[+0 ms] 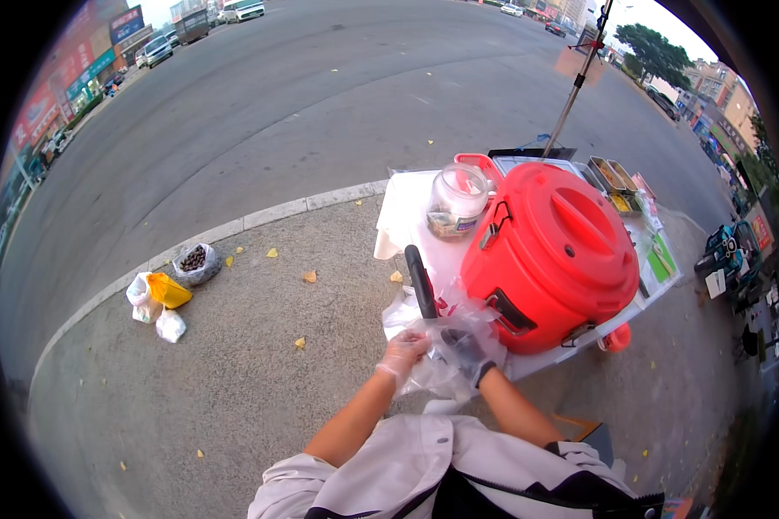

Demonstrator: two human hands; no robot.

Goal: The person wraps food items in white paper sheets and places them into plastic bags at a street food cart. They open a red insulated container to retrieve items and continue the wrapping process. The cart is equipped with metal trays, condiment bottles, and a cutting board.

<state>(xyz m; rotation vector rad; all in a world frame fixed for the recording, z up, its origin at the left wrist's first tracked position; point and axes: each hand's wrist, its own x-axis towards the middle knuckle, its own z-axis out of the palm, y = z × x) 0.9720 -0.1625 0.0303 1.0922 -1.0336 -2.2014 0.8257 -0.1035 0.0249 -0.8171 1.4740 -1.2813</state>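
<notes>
My left hand (406,353), in a clear plastic glove, pinches the edge of a clear plastic bag (451,383). Opposite it, my right hand (470,350) wears a dark glove and lies in or behind the film of the same bag, its fingers partly hidden. Just beyond the hands a black handle (420,282) slants upward at the table's near left corner. To the right stands a large red insulated barrel (526,266) with a closed lid and metal latches. A clear plastic jar (457,201) with some contents sits beside it on the white-covered table (396,214).
Metal food trays (607,175) and a green board (660,259) lie beyond the barrel. A pole (568,104) rises behind it. At left on the pavement are a bag of dark round items (198,266) and a yellow bag (169,290). A kerb (276,214) borders the road.
</notes>
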